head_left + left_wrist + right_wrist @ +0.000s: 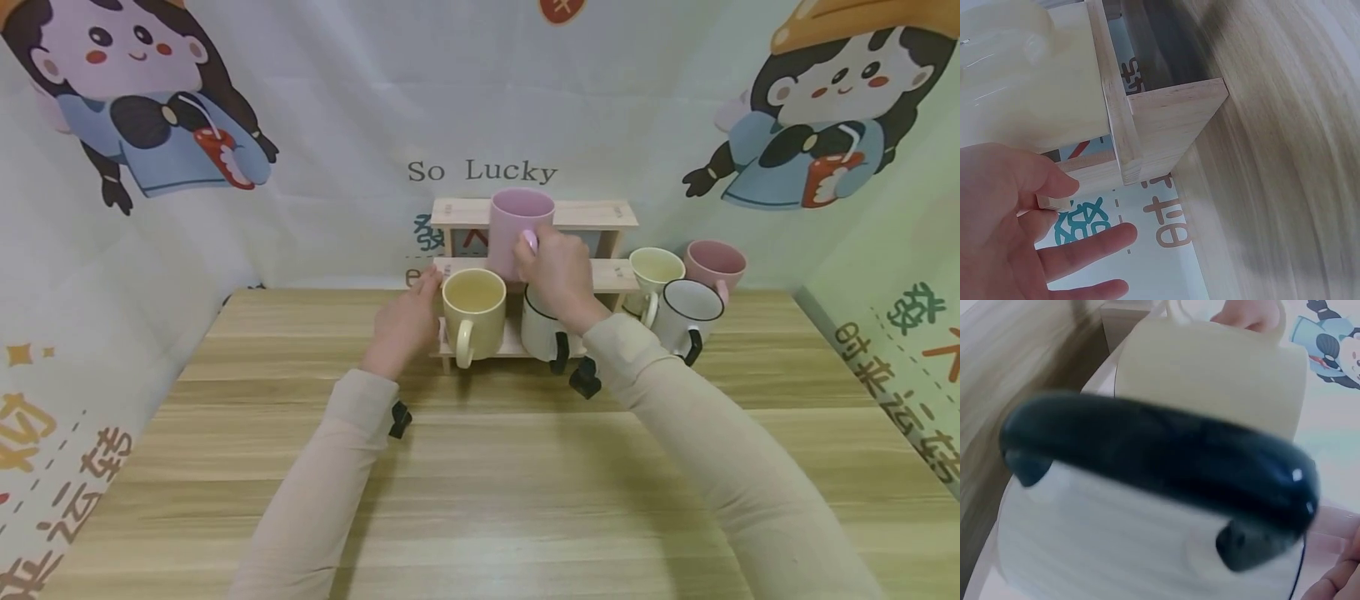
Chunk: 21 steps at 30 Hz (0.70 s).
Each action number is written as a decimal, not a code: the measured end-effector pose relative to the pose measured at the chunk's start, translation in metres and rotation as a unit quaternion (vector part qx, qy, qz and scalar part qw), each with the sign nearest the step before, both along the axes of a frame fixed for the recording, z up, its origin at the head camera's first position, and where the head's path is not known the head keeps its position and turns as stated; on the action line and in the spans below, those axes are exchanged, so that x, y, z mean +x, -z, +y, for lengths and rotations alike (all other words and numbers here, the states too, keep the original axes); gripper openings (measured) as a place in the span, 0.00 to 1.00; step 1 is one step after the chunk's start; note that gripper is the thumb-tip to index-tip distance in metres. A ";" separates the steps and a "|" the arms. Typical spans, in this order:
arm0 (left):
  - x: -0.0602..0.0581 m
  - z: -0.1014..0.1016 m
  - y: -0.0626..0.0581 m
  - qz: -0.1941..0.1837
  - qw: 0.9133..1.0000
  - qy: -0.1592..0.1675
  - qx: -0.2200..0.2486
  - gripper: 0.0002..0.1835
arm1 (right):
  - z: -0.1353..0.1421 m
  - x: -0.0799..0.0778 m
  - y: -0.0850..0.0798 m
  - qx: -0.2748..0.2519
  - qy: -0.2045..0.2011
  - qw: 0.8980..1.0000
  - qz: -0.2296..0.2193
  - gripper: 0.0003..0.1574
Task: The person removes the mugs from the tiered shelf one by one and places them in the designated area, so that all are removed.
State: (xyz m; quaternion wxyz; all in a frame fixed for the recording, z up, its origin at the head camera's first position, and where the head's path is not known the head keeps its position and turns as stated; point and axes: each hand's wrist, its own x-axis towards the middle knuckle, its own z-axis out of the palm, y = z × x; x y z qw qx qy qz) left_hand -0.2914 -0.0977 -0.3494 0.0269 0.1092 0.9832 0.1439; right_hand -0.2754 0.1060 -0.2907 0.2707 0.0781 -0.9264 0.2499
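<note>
My right hand (561,271) grips the handle of a pink mug (513,242), which stands upright at the middle board of a small wooden tiered rack (617,273). On the rack's lowest board are a yellow mug (480,321) and a white mug (538,329) with a black handle, both handles facing front. My left hand (405,329) is at the rack's left end. In the left wrist view, its thumb and index finger (1060,181) pinch the end of a board, the other fingers extended. The white mug's black handle (1160,453) fills much of the right wrist view.
Right of the rack, a pale yellow mug (657,268), a dark pink mug (716,262) and a white black-rimmed mug (686,317) stand close together on the wooden table (480,500). A printed cloth (337,125) hangs behind and along both sides.
</note>
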 end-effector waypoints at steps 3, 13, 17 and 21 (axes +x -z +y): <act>0.000 0.000 -0.001 -0.003 1.000 -0.001 0.001 0.40 | 0.004 0.002 -0.002 -0.004 0.002 1.000 0.026 0.19; 0.000 -0.003 0.000 -0.002 1.000 -0.002 0.010 0.40 | 0.023 0.010 -0.005 0.004 0.007 0.996 0.093 0.18; 0.002 -0.003 0.001 0.003 1.000 0.001 0.012 0.39 | 0.035 0.018 0.000 0.007 0.015 0.994 0.112 0.19; 0.001 -0.003 0.001 0.013 1.000 0.009 0.014 0.39 | 0.050 0.024 0.003 0.002 0.031 0.993 0.115 0.19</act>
